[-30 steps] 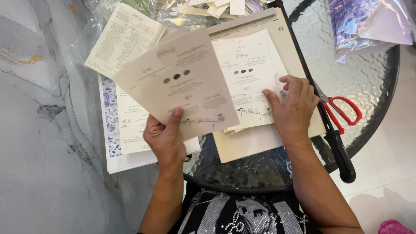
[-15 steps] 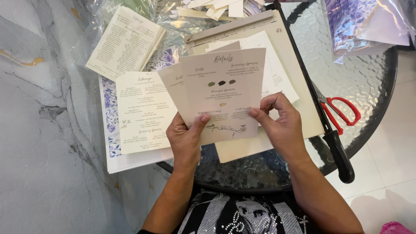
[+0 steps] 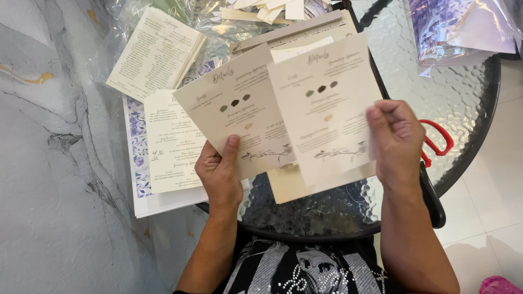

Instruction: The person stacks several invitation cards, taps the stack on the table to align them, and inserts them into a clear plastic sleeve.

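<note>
A round, dark-rimmed surface of dimpled glass is filling the middle of the view, with grey-veined marble lying along its left and pale floor tiles showing at the right. Most of the surface is crowded: a stack of cream printed sheets is sitting at the upper left, another printed cream sheet is resting on a floral-bordered white sheet that is overhanging the near-left rim, and a paper trimmer board is lying behind the hands. The only open glass is showing at the near rim and the far right. The left hand is holding a cream printed card above the surface, thumb pressing its lower edge, long axis tilting up and to the left. The right hand is pinching a second cream printed card at its right edge, fingers clamped on it, long axis nearly upright and leaning slightly right; its left edge is overlapping the first card. Red-handled scissors are peeking out just beyond the right hand.
</note>
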